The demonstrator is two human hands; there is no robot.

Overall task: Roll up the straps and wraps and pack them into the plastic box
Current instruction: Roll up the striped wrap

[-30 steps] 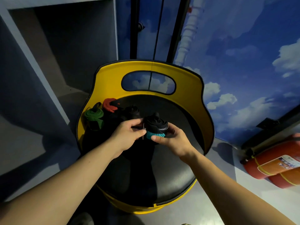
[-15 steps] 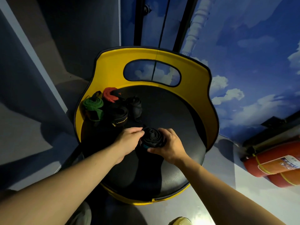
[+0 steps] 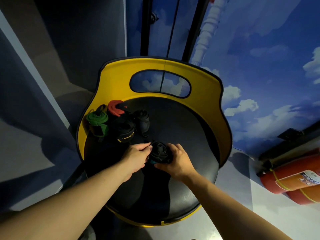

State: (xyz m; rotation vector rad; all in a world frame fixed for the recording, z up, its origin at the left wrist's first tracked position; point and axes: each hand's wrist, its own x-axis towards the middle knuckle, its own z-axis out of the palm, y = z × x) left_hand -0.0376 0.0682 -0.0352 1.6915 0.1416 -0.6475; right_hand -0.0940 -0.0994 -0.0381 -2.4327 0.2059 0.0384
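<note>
— What do you see on the seat, if you go from the left side?

— At the far left, against the yellow back (image 3: 174,66) of the chair, stands a green rolled wrap (image 3: 97,121). It is wound in a loose coil and has a dark patch low on its side. Just beside it, a little further back, is a red rolled wrap (image 3: 114,108). In front of these two is a black roll with yellow letters (image 3: 125,131) printed on its band; I cannot read all the letters. To the right of it stands one more black roll (image 3: 142,119), small and dark, its details hard to see.

— And the hands?

— Both are near the middle of the black seat cushion (image 3: 181,129). The left hand (image 3: 136,157) has its fingertips pressed together at the left edge of a black wrap with a teal edge (image 3: 160,153); it seems to pinch a piece of the fabric there. The right hand (image 3: 177,160) is curled around the right and lower side of the same wrap and clasps it.

— How does this wrap look?

— It is wound into a round bundle, and from above you see the layers of black band going in a spiral. Low on the side, between the two hands, a small teal part shows. The bundle is down at the cushion, apart from the four rolls.

— Anything at the right?

— Red fire extinguishers (image 3: 294,179) lie by the wall with painted clouds (image 3: 259,66).
</note>
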